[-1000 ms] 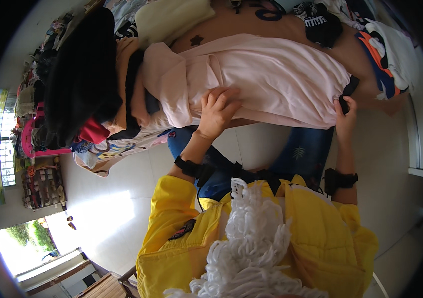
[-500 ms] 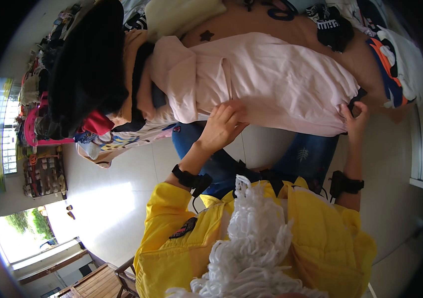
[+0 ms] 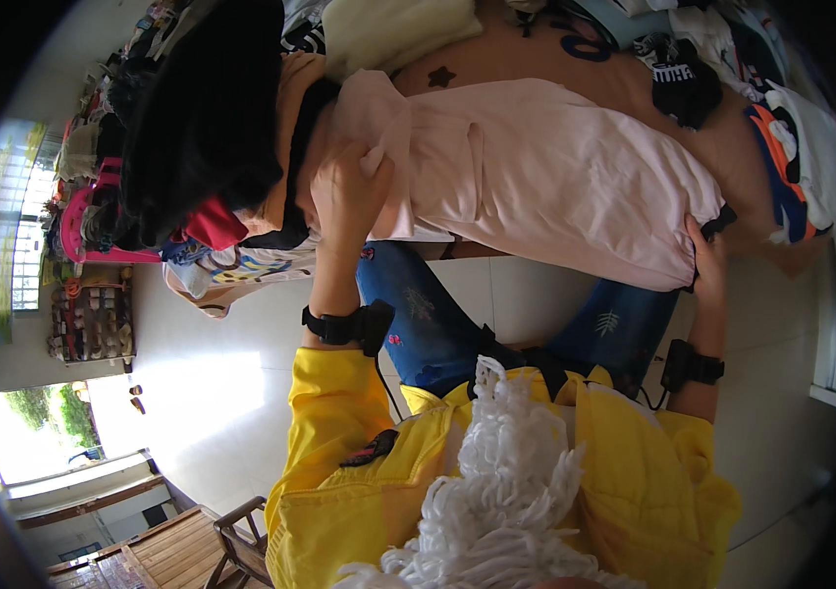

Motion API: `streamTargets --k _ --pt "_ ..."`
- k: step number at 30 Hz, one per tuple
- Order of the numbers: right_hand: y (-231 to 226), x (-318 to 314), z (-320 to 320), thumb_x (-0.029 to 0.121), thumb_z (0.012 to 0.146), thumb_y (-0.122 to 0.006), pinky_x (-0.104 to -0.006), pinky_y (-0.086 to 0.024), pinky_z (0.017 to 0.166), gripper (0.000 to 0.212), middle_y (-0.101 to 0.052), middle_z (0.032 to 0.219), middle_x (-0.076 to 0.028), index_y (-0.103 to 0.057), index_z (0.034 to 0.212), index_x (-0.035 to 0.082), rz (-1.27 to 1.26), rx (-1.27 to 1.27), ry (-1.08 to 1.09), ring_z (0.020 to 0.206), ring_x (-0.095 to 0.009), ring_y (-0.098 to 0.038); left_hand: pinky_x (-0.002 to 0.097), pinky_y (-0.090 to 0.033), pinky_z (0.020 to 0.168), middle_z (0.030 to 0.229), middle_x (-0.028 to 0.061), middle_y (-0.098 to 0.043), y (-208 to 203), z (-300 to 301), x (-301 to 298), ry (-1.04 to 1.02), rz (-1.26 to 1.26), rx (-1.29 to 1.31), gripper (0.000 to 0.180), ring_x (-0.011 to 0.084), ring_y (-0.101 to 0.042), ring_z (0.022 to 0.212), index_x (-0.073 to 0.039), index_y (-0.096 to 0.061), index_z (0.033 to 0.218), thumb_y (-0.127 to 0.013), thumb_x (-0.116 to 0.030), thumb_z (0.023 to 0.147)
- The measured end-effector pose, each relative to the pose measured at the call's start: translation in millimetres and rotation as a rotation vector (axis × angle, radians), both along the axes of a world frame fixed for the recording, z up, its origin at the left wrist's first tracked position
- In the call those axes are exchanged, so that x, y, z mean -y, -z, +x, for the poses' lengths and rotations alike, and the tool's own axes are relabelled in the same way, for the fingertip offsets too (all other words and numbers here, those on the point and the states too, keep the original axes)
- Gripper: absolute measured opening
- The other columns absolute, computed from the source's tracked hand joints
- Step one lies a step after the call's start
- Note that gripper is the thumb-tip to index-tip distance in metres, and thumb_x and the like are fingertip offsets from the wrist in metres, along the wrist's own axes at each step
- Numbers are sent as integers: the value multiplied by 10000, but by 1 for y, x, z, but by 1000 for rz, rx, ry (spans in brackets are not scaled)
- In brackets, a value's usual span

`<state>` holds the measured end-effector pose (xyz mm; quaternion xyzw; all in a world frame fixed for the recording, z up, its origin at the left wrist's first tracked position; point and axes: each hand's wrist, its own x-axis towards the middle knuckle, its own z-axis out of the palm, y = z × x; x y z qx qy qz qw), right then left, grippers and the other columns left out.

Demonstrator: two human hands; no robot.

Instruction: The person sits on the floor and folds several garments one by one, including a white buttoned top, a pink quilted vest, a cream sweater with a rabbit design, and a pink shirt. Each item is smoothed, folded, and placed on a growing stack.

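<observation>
A pale pink garment (image 3: 555,177) lies stretched sideways in front of me, folded lengthwise, with a few creases. At its left end my left hand (image 3: 347,191) is closed, the fingers curled into the cloth. My right hand (image 3: 707,253) grips the right end beside a small dark trim (image 3: 719,221); its thumb lies along the edge and the other fingers are partly hidden. The garment rests on a brown cover (image 3: 496,59) with dark printed shapes.
Piled clothes, mostly black (image 3: 207,118), rise at the left. A cream folded cloth (image 3: 393,34) lies at the back. Black socks (image 3: 683,88) and folded white and orange clothes (image 3: 796,147) sit at the right. A wooden chair (image 3: 241,540) stands at lower left.
My left hand has moved left and up from the garment's near edge to its left end and closed there. The right hand keeps hold of the right end. The whole view has shifted slightly.
</observation>
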<state>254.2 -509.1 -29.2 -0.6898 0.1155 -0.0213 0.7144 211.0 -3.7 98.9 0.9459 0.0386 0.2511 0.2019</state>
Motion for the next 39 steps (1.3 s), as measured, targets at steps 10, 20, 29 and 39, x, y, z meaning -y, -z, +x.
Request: streamTargets --k 10,20,29,39 --pt "5 3 -4 286 849 -771 -302 -480 849 506 -657 1108 -98 -615 1182 -60 -106 -47 78 970 -167 -605 406 -503 847 1047 152 -572 28 -9 81 266 46 -33 566 311 -596 960 -40 -550 1149 -799 -151 653" --pt "9 1 -6 292 839 -783 -288 -471 821 442 -666 1036 -66 -646 1106 -33 -93 -12 87 910 -141 -596 411 -460 791 990 141 -523 69 -11 88 326 250 63 441 322 -551 925 -66 -550 1002 -769 -205 646" --pt "13 -1 -5 303 838 -781 -282 -465 752 368 -661 923 -28 -669 995 -10 -122 37 127 829 -117 -576 273 -421 535 820 59 -529 52 -14 62 245 -649 -126 125 134 -502 604 -33 -519 963 -612 -106 922" --pt "1 -9 -9 301 847 -768 -271 -451 727 338 -643 892 -13 -668 954 -4 -104 29 127 819 -106 -555 194 -402 432 876 39 -622 -1 -5 45 93 -381 707 45 62 -545 604 -32 -590 949 -582 4 923"
